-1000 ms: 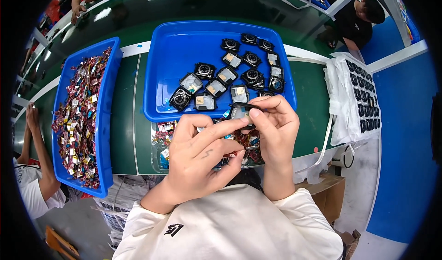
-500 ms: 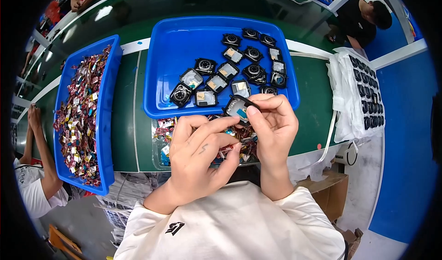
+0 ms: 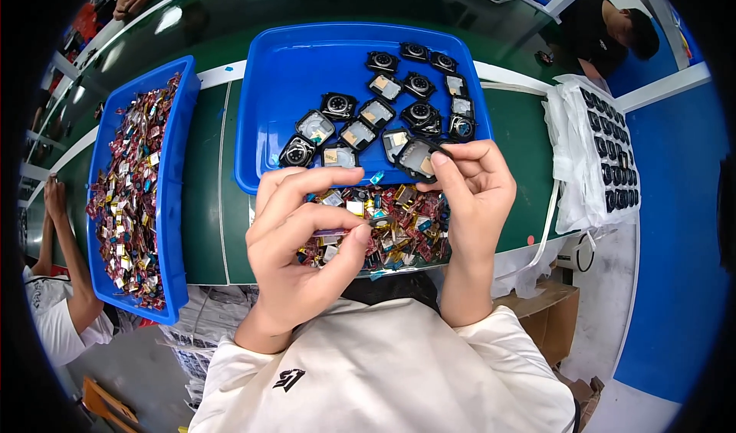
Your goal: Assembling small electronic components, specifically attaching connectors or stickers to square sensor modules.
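My right hand [image 3: 477, 184] pinches a black smartwatch case [image 3: 418, 157] by its right edge, above the near rim of the blue tray [image 3: 247, 157]. The case's open inside faces me, showing a grey lining. My left hand [image 3: 307, 237] is apart from the case, with thumb and index finger closed on a thin tool with a dark tip [image 3: 380, 222]; its kind is hard to make out. A small blue piece [image 3: 376, 177] shows between the hands at the tray's near edge. Below them spreads a pile of small red, yellow and white parts [image 3: 406, 233].
Several watch cases [image 3: 337, 105] lie in the tray, some face down. A long blue bin [image 3: 178, 226] of small parts stands at the left. Stacked sheets of black cases [image 3: 609, 153] sit at the right. Co-workers [image 3: 606, 34] work at the far right and left.
My hands have moved apart, the left to the left and the right slightly to the right with the watch case. The blue piece seen inside the case is no longer there.
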`<action>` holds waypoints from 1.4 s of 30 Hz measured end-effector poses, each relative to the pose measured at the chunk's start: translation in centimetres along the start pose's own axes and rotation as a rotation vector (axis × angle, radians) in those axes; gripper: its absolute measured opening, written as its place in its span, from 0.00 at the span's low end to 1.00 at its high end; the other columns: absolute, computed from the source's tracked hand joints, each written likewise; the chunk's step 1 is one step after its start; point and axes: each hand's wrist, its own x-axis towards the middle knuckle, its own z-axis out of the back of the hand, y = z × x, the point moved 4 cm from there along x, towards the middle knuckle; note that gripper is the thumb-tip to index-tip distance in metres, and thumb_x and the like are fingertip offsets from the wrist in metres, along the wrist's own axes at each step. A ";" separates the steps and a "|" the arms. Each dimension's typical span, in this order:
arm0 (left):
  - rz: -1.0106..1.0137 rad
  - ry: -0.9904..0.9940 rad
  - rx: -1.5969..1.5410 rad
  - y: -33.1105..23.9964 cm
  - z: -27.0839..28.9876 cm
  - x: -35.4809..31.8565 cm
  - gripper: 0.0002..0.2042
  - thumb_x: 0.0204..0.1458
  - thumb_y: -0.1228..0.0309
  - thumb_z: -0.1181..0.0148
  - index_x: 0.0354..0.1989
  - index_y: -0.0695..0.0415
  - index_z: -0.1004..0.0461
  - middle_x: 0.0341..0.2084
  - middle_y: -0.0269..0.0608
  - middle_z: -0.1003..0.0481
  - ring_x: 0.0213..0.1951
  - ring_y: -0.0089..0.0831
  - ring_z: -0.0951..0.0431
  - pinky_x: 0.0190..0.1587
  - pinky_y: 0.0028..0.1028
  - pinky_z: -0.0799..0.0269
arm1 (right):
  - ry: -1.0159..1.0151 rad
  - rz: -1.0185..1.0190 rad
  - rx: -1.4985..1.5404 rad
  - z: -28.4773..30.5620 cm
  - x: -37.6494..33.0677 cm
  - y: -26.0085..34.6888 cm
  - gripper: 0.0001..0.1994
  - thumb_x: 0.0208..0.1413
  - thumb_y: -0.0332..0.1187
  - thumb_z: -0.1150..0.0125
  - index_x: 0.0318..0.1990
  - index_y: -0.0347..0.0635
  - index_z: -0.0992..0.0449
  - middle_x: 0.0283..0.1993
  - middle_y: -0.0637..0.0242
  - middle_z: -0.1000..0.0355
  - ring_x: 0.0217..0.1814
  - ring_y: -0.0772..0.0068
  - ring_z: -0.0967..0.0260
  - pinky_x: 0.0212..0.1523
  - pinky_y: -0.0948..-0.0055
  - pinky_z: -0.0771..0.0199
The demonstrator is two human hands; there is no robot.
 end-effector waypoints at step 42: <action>0.046 -0.072 0.241 0.6 -1.2 -0.2 0.09 0.37 0.79 0.30 0.30 0.59 0.19 0.32 0.37 0.21 0.33 0.31 0.27 0.34 0.26 0.33 | 0.116 -0.108 0.048 -2.4 -2.0 -0.8 0.10 0.51 0.20 0.36 0.41 0.29 0.26 0.34 0.65 0.25 0.32 0.84 0.28 0.32 0.87 0.28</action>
